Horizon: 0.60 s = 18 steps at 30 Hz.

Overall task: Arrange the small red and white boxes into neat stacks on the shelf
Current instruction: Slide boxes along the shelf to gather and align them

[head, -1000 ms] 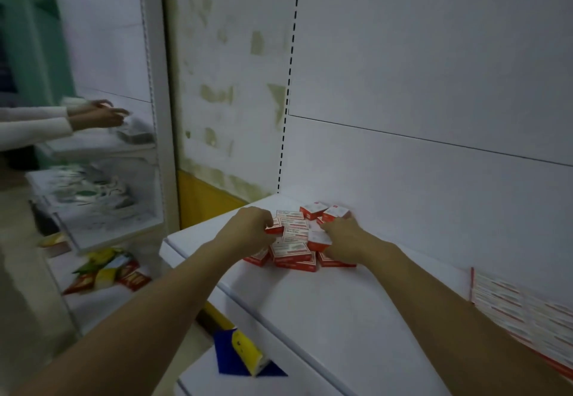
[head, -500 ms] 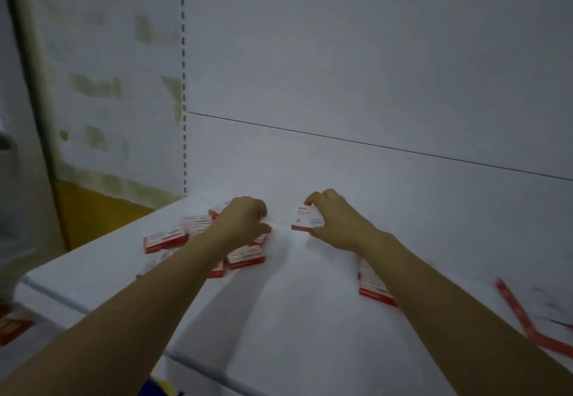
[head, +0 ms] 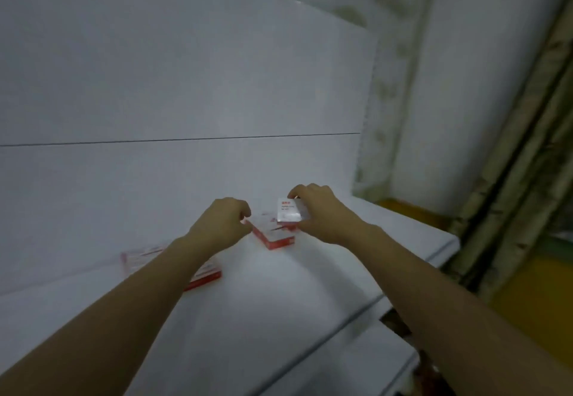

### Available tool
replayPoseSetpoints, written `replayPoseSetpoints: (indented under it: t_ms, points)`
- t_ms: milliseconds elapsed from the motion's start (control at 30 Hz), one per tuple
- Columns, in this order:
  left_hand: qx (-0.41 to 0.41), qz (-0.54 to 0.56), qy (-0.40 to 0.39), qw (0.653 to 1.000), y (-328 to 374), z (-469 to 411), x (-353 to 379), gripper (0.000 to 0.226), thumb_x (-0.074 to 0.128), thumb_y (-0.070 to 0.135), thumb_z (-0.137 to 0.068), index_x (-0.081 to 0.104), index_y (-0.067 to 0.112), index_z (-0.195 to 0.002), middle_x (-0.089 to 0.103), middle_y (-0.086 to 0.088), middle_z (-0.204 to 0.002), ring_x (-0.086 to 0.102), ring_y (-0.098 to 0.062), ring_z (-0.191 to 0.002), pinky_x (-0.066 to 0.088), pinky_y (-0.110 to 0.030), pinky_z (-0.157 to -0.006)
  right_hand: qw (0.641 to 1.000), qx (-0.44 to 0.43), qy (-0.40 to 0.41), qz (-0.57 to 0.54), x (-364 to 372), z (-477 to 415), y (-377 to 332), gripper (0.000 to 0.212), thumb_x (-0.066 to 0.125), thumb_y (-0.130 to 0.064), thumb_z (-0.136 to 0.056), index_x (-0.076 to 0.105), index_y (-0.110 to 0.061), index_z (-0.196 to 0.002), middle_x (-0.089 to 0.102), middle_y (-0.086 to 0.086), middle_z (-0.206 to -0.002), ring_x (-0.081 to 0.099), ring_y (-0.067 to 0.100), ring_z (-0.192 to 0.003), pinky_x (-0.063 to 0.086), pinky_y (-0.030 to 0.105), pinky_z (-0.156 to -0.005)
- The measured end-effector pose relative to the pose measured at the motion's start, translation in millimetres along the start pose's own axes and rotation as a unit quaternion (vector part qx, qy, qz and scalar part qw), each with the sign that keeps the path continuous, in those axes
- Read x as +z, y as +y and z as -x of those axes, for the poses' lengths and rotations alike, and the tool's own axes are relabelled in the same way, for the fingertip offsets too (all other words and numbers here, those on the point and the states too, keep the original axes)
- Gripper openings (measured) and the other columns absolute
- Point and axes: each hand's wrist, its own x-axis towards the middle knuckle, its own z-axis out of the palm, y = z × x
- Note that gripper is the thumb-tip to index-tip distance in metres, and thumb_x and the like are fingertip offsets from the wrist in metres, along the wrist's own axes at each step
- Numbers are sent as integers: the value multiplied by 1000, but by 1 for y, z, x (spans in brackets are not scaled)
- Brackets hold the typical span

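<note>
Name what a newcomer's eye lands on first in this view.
Two hands meet at mid-shelf. The right hand pinches a small red and white box over a low stack, and the left hand curls at the stack's left corner. Further left on the white shelf, a blurred batch of boxes lies partly under the left forearm.

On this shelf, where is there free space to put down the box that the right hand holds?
Bare shelf lies between the two forearms, in front of the flat boxes, and right of the right hand toward the shelf's end. It is crowded between that hand and the left hand, and under the left forearm, where other boxes lie.
</note>
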Motion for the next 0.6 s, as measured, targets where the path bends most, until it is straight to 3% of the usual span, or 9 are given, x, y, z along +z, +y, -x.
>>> replayPoseSetpoints:
  t_ms: [133,233,367,467,600]
  points:
    - [88,29,-34,995,73,-20,34,30,61,25,-89,62,10,-115,61,-7,-112,57,-17,-93,43,-20,-73,993,104,35,31,-29,54,54,49,64,-19,-85,43,-22,-129,47,3,-126,38,24,-117,39,32,-91]
    - [147,44,-50,987,128,-28,59,34,63,25,-87,61,11,-117,61,-7,-115,56,-19,-102,42,-24,-84,983,165,48,58,-48,93,90,50,63,-19,-84,43,-24,-129,46,0,-130,37,23,-119,36,30,-92]
    - [204,68,-64,974,196,-31,88,35,63,24,-86,61,10,-118,61,-6,-116,57,-18,-102,43,-23,-85,972,220,49,64,-71,143,132,48,60,-20,-86,42,-25,-130,43,-1,-132,33,22,-122,34,32,-97]
    - [226,84,-68,968,240,-34,108,35,64,23,-86,61,10,-118,62,-6,-117,58,-18,-103,45,-25,-88,968,241,44,58,-90,174,162,47,61,-30,-87,42,-22,-129,43,1,-131,33,23,-122,34,33,-97]
    - [224,96,-74,967,288,-44,132,36,63,21,-86,60,9,-120,62,-8,-118,58,-19,-104,43,-24,-87,967,247,45,47,-112,201,205,49,62,-24,-87,41,-23,-131,43,0,-131,33,21,-122,33,29,-91]
